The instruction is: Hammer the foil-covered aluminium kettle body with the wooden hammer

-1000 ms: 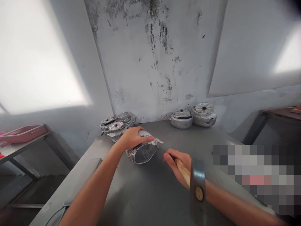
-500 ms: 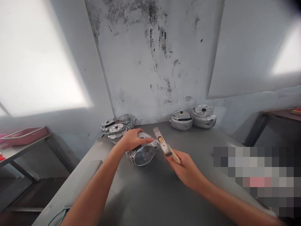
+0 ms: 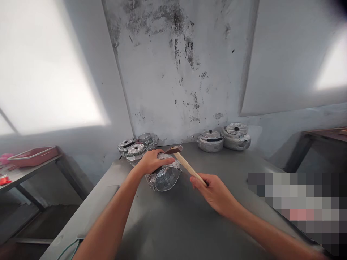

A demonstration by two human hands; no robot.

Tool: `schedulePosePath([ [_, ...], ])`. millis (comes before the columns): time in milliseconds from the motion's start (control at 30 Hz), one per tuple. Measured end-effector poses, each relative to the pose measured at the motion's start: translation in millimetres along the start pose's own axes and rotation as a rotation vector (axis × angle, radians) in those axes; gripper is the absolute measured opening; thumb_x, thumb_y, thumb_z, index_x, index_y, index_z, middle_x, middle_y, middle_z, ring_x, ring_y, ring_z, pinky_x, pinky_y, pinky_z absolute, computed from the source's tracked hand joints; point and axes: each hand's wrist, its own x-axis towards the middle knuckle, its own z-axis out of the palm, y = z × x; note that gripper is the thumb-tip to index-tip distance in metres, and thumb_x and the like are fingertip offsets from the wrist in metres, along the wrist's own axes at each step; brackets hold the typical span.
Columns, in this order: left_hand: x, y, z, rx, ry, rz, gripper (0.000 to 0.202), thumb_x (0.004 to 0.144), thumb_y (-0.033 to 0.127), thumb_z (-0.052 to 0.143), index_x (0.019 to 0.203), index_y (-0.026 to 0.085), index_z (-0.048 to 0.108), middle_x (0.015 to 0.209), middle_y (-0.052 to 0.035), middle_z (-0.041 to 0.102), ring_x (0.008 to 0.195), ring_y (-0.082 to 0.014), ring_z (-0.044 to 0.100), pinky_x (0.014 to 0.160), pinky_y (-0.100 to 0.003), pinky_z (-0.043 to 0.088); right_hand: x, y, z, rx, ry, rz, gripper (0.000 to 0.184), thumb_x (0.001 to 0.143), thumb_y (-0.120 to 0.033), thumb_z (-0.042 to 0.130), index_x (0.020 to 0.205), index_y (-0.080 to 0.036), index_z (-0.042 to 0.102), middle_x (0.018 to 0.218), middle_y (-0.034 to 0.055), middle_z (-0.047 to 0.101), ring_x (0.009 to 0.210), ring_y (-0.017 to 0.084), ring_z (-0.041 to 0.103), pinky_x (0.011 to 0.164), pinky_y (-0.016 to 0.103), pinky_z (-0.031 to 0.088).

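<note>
Hiding kettle (image 3: 165, 177) top, left hand (image 3: 153, 161) grip clamps it; right hand (image 3: 214, 191) grip clasps hammer (image 3: 187, 166), head blurred.

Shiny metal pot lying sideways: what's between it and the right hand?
Head view: the wooden-handled hammer in the right hand reaches the pot, above grey table.

Light: soft, bright daylight. We record two washed-out white patches, upper left and far right, with all detail lost.
Glare: glints on the crinkled silver aluminium kettle (image 3: 165, 177), and a dull sheen on the grey metal tabletop (image 3: 189, 224).
Shadows: faint and soft-edged on that tabletop.
Blur: we find the head of the wooden-handled steel hammer (image 3: 187, 165) smeared.
Edges: the stained white wall (image 3: 173, 79) has bent lines, and the top right corner is dark.
Lower right: a pixelated block.
</note>
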Motion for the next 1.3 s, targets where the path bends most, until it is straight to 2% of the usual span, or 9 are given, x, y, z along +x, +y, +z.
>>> schedulePosePath([
  [133,4,-6,1.1,0.009,-0.003,-0.01,0.063,0.079,0.072,0.059,0.111,0.02,0.072,0.11,-0.0083,0.074,0.101,-0.0326,0.066,0.085,-0.037,0.048,0,-1,-2,-0.061,-0.042,-0.006,0.052,0.096,-0.066,0.04,0.07,-0.022,0.046,0.063,-0.0054,0.028,0.057,0.011,0.026,0.051,0.026,0.021],
  [267,6,-11,0.2,-0.012,0.002,-0.015,0.055,0.079,0.065,0.062,0.106,0.019,0.073,0.106,-0.0079,0.074,0.099,-0.0313,0.066,0.086,-0.037,0.047,-3,-6,-4,-0.127,-0.049,-0.014,0.05,0.098,-0.063,0.04,0.069,-0.023,0.036,0.067,-0.0052,0.025,0.06,0.011,0.024,0.052,0.026,0.02],
  [400,6,-18,-3.4,-0.068,-0.008,-0.034,0.054,0.085,0.066,0.053,0.104,0.02,0.074,0.104,-0.0064,0.075,0.096,-0.0276,0.067,0.082,-0.033,0.048,-4,-10,-9,-0.219,-0.031,-0.03,0.049,0.099,-0.062,0.037,0.07,-0.024,0.026,0.068,-0.0055,0.022,0.06,0.011,0.023,0.051,0.026,0.021],
  [533,5,-27,-8.0,-0.139,-0.024,-0.061,0.059,0.087,0.069,0.049,0.103,0.019,0.074,0.101,-0.0044,0.074,0.093,-0.0246,0.067,0.08,-0.031,0.048,-2,-11,-15,-0.356,-0.023,-0.048,0.05,0.1,-0.059,0.036,0.068,-0.023,0.023,0.063,-0.0058,0.024,0.057,0.011,0.023,0.052,0.026,0.021],
  [833,3,-39,-10.0,-0.206,-0.018,-0.112,0.07,0.085,0.077,0.042,0.097,0.016,0.073,0.091,-0.0062,0.071,0.089,-0.0264,0.065,0.076,-0.034,0.049,1,-2,-15,-0.66,0.004,0.01,0.051,0.096,-0.057,0.047,0.057,-0.024,0.043,0.053,0.0,0.052,0.045,0.014,0.036,0.049,0.029,0.017],
  [967,4,-35,-10.3,-0.226,-0.031,-0.104,0.066,0.084,0.076,0.049,0.1,0.018,0.074,0.099,-0.0052,0.073,0.093,-0.0265,0.066,0.08,-0.033,0.049,1,2,-13,-0.711,-0.036,0.031,0.051,0.096,-0.059,0.045,0.061,-0.024,0.055,0.058,0.0028,0.061,0.048,0.017,0.05,0.049,0.029,0.02],
  [1100,5,-22,-8.1,-0.129,-0.03,-0.063,0.061,0.081,0.075,0.056,0.102,0.022,0.074,0.106,-0.005,0.075,0.099,-0.0299,0.067,0.083,-0.035,0.048,1,3,-13,-0.73,-0.065,0.066,0.052,0.097,-0.06,0.043,0.064,-0.024,0.059,0.06,0.0047,0.065,0.051,0.02,0.055,0.05,0.029,0.022],
  [1200,3,-9,-3.1,-0.018,-0.02,-0.061,0.071,0.075,0.078,0.06,0.118,0.022,0.07,0.116,-0.0081,0.073,0.105,-0.0346,0.066,0.083,-0.037,0.048,0,5,-11,-0.714,-0.095,0.105,0.05,0.098,-0.057,0.042,0.068,-0.023,0.061,0.065,0.0068,0.067,0.054,0.022,0.058,0.051,0.03,0.024],
  [1300,-1,3,2.0,0.057,-0.024,-0.034,0.083,0.07,0.083,0.06,0.124,0.021,0.067,0.119,-0.011,0.072,0.105,-0.0371,0.066,0.081,-0.038,0.049,-3,5,-7,-0.647,-0.168,0.146,0.046,0.1,-0.053,0.04,0.071,-0.022,0.058,0.07,0.007,0.068,0.058,0.021,0.059,0.053,0.03,0.029],
])
